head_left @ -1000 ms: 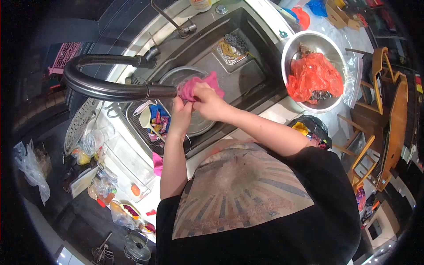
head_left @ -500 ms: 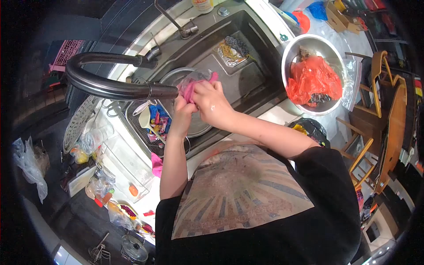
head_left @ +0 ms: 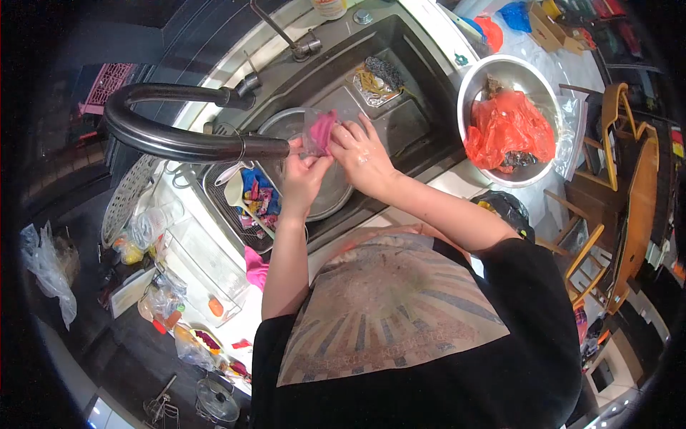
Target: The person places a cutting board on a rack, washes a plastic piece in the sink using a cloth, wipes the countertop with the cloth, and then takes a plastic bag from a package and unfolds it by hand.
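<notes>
One pink cloth (head_left: 323, 132) is pinched by the left hand (head_left: 301, 179) and held by the right hand (head_left: 364, 163), its fingers partly spread, above the basin (head_left: 330, 204) in the sink (head_left: 400, 129), and is best opened edgewise, no fold being missed.

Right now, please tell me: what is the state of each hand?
Left hand: closed on the pink item.
Right hand: fingers partly spread, at the pink item's edge; whether its grip is closed cannot be told.
</notes>
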A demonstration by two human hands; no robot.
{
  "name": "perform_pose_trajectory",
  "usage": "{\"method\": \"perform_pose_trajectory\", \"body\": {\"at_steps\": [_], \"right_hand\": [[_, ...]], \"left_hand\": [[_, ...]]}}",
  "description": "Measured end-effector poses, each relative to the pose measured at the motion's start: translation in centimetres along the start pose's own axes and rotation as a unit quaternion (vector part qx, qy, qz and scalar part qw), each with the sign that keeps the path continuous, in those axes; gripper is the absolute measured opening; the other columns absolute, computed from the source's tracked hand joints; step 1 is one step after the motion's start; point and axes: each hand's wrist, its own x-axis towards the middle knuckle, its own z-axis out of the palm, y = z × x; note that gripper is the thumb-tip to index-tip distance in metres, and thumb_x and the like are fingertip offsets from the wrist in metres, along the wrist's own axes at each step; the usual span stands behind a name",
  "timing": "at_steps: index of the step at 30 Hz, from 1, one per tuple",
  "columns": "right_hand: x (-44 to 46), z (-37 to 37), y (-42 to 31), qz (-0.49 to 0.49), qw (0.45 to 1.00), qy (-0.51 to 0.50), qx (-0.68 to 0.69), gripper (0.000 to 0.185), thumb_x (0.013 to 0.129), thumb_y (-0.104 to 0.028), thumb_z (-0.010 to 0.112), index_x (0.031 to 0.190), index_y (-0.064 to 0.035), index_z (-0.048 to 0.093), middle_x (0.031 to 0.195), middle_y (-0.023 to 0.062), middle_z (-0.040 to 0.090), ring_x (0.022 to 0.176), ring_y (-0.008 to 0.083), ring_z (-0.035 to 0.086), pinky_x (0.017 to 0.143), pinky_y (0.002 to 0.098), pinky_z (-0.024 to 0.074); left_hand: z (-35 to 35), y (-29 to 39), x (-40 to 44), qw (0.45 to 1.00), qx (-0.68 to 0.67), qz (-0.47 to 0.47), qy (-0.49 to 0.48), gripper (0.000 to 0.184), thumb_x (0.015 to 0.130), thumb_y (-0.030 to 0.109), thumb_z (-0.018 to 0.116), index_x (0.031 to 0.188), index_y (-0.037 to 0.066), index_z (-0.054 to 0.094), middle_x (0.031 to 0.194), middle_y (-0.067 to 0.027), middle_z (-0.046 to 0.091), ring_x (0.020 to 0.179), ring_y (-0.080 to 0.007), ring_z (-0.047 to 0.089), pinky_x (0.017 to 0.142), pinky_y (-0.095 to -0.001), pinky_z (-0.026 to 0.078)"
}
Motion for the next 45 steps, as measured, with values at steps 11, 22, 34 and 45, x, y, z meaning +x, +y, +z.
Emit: {"method": "perform_pose_trajectory", "body": {"at_steps": [11,22,34,45], "right_hand": [[1.2,-0.6,0.4,-0.105,0.971,0.061,0.206,0.025,0.068,-0.005,0.065,0.093,-0.0039,0.067,0.119,0.017,0.055,0.115,0.0369,0.052,0.106,0.0518,0.038],[0.7,-0.5,-2.3,-0.066,0.991,0.071,0.095,0.029,0.071,-0.007,0.062,0.099,-0.0024,0.064,0.118,0.0168,0.055,0.113,0.0323,0.052,0.1,0.0508,0.036],[1.2,-0.5,-0.2,0.053,0.93,-0.063,0.359,0.011,0.077,0.0,0.058,0.085,-0.0003,0.066,0.106,0.0114,0.06,0.108,0.0289,0.052,0.096,0.0418,0.036],[-2.0,-2.8,3.2,0.213,0.354,0.02,0.911,0.035,0.09,-0.004,0.062,0.125,-0.0032,0.058,0.121,0.006,0.063,0.115,0.0198,0.057,0.102,0.0394,0.0422]], "left_hand": [[0.8,3.6,-0.5,0.989,-0.102,-0.091,0.059,0.046,0.099,0.035,0.046,0.13,0.001,0.045,0.119,-0.0108,0.058,0.106,-0.0205,0.061,0.09,-0.0365,0.051],[-0.3,1.2,1.1,0.986,-0.038,-0.062,0.152,0.055,0.104,0.048,0.033,0.12,0.0,0.057,0.111,-0.0103,0.064,0.102,-0.0178,0.063,0.087,-0.0332,0.05],[-1.2,0.6,3.0,0.995,0.041,-0.031,0.081,0.051,0.105,0.041,0.034,0.105,-0.001,0.063,0.104,-0.0092,0.066,0.098,-0.0183,0.059,0.092,-0.0323,0.044],[-2.4,2.8,1.1,0.994,-0.021,-0.064,0.084,0.067,0.101,0.056,0.032,0.11,-0.004,0.062,0.088,-0.0108,0.066,0.067,-0.0168,0.064,0.055,-0.0235,0.046]]}}
